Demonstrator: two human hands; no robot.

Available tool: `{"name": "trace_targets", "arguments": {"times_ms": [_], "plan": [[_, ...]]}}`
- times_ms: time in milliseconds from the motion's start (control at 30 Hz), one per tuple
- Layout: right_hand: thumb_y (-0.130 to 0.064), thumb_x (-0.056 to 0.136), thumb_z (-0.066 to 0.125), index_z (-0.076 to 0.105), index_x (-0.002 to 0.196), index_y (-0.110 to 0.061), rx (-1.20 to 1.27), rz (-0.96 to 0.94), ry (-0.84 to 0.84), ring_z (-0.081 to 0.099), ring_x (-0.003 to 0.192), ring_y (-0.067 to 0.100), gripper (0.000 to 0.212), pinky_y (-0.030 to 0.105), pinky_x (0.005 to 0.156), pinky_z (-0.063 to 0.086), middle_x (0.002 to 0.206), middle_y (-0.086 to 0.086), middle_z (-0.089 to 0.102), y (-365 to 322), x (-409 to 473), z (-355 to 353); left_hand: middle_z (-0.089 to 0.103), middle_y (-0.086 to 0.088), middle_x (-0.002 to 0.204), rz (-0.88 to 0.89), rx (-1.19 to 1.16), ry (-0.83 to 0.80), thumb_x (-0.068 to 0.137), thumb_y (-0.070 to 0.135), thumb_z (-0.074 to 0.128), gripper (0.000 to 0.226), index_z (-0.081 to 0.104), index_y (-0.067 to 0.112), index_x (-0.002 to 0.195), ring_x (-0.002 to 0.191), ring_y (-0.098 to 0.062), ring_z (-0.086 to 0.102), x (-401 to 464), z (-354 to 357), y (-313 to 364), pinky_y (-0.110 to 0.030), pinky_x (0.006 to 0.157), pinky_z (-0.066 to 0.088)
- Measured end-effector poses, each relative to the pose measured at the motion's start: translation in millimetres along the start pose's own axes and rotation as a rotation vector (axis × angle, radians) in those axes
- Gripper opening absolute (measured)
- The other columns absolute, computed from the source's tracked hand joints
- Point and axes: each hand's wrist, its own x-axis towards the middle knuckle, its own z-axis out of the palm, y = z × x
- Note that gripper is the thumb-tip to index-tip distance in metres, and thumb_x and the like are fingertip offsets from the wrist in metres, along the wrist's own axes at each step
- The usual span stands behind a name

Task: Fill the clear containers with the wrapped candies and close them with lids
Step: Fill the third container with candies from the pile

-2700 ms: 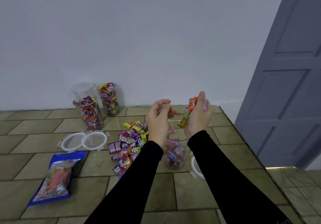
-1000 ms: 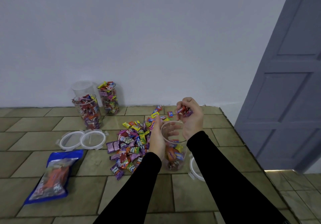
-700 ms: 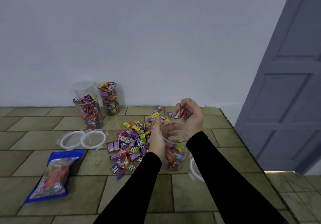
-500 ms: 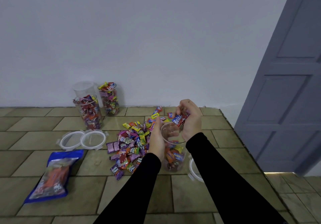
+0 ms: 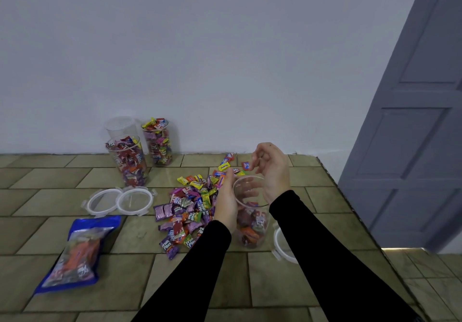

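The table is tiled in olive-brown slabs with dark grout lines, under a pale grey-white wall and beside a slate-blue panelled door. The loose candies mix purple, yellow, orange, green, red and pink wrappers with white lettering. Both sleeves are plain black. The pouch has a royal-blue border around a clear window showing orange. The lids are white-rimmed with see-through centres. The clear container shows red, orange and purple wrappers inside.
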Motion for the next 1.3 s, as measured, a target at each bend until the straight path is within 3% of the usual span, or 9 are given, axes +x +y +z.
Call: {"name": "trace_targets", "arguments": {"times_ms": [133,300,500,567,700,800,867,1000,1300], "plan": [[-0.009,0.088,0.044,0.048,0.062,-0.011,-0.001,0.176,0.026,0.046,0.037,0.013,0.026,0.026,0.046,0.023,0.052,-0.002,0.048,-13,12,4,0.074,-0.012,0.083,-0.029,-0.003,-0.039,0.096,0.055,0.040,0.057,0.075,0.013,0.079,0.068,-0.023,0.062,2,-2,3,-0.033,0.064,0.046],[-0.014,0.089,0.047,0.052,0.069,-0.012,-0.159,0.225,-0.047,0.046,0.044,0.016,0.020,0.021,0.042,0.030,0.063,0.001,0.052,-13,43,0,0.070,-0.018,0.101,-0.029,0.084,-0.003,0.099,0.054,0.031,0.061,0.068,0.006,0.095,0.074,-0.026,0.063,15,-12,14,-0.025,0.054,0.049],[-0.020,0.091,0.047,0.053,0.074,-0.015,-0.209,0.413,-0.006,0.045,0.050,0.015,0.018,0.022,0.045,0.030,0.067,-0.001,0.052,32,86,-15,0.073,-0.005,0.091,0.164,0.516,0.125,0.101,0.038,0.046,0.038,0.069,0.011,0.088,0.085,-0.025,0.065,47,-30,20,-0.041,0.085,0.051],[-0.022,0.093,0.046,0.053,0.076,-0.017,-0.319,0.447,-0.024,0.046,0.053,0.013,0.019,0.024,0.049,0.029,0.068,-0.003,0.052,47,96,-19,0.070,0.005,0.083,0.219,0.722,0.139,0.098,0.030,0.051,0.026,0.067,0.019,0.080,0.079,-0.017,0.061,59,-37,20,-0.032,0.076,0.047],[-0.013,0.093,0.050,0.053,0.067,-0.016,-0.613,0.250,-0.051,0.047,0.060,0.014,0.026,0.023,0.055,0.036,0.065,-0.001,0.053,86,116,-31,0.056,0.001,0.109,0.269,1.237,0.184,0.094,0.032,0.052,0.014,0.064,0.025,0.097,0.104,-0.019,0.046,91,-53,16,-0.032,0.088,0.038],[-0.018,0.092,0.055,0.056,0.078,-0.019,-0.924,0.106,-0.178,0.054,0.081,0.019,0.014,0.030,0.073,0.040,0.083,0.003,0.059,118,130,-37,0.048,-0.005,0.120,0.278,1.523,0.261,0.092,0.045,0.049,0.036,0.058,0.022,0.118,0.112,-0.024,0.037,111,-56,12,-0.034,0.095,0.033],[-0.024,0.090,0.057,0.061,0.097,-0.020,-1.170,0.000,-0.272,0.054,0.100,0.023,0.009,0.032,0.086,0.040,0.102,0.007,0.058,136,139,-40,0.044,-0.007,0.129,0.250,1.598,0.307,0.089,0.055,0.048,0.047,0.054,0.023,0.122,0.121,-0.027,0.034,120,-52,11,-0.039,0.097,0.030],[-0.038,0.091,0.050,0.044,0.135,-0.029,-1.488,-0.124,-0.441,0.037,0.126,0.025,0.045,0.039,0.102,0.028,0.135,0.005,0.040,156,153,-33,0.025,-0.010,0.151,0.049,1.690,0.310,0.090,0.066,0.039,0.060,0.043,0.029,0.136,0.139,-0.032,0.018,139,-52,6,-0.050,0.105,0.020],[-0.053,0.096,0.038,0.024,0.149,-0.033,-1.603,-0.121,-0.720,0.002,0.147,0.024,0.058,0.058,0.114,0.011,0.160,-0.002,0.005,192,190,-22,0.030,-0.010,0.144,-0.002,1.736,0.236,0.096,0.060,0.032,0.056,0.035,0.031,0.144,0.130,-0.030,0.030,163,-75,-5,-0.045,0.104,0.025]]}}
